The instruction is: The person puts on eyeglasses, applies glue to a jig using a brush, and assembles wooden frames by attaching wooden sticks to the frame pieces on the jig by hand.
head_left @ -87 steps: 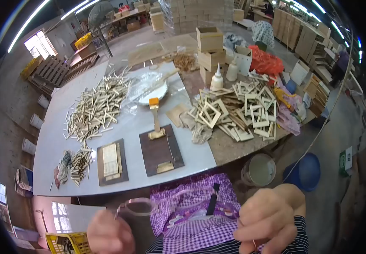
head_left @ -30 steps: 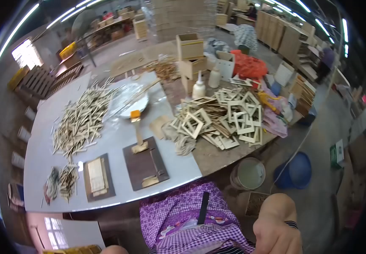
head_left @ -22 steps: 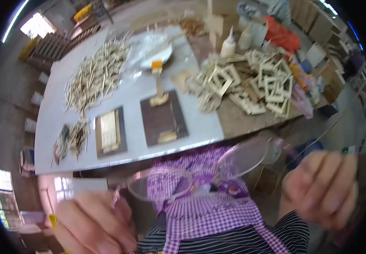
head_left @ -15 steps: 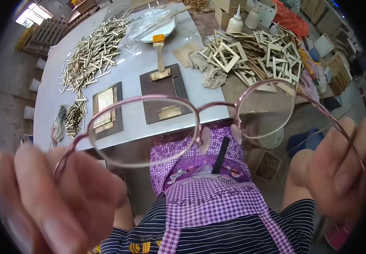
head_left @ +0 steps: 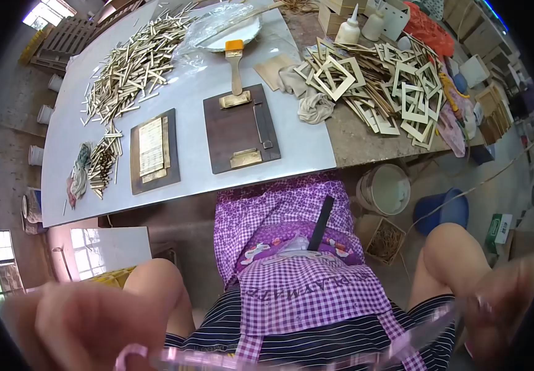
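Note:
A pair of pink-rimmed eyeglasses point(head_left: 183, 357) spans the bottom of the view, blurred and partly cut off by the edge. My left hand point(head_left: 88, 324) is closed at one temple arm, low on the left. At the far right, my right hand point(head_left: 505, 303) pinches the other side of the frame; motion smears its fingers. Beyond them, on the table, a dark board point(head_left: 236, 130) carries brass-coloured pieces, and a second board point(head_left: 172, 148) bears a stack of pale strips. A flat brush point(head_left: 235, 68) with an orange ferrule rests against the first board's top edge.
Heaped wooden sticks point(head_left: 134, 68) cover the table's left side. Square wooden frames point(head_left: 403, 86) pile up on the right, beside a crumpled cloth point(head_left: 314, 108) and glue bottles point(head_left: 348, 29). A bucket point(head_left: 384, 190) and a blue basin point(head_left: 443, 210) stand below the table edge.
Both hands have lowered the eyeglasses from the middle of the view to its bottom edge. The table and its boards show in full now.

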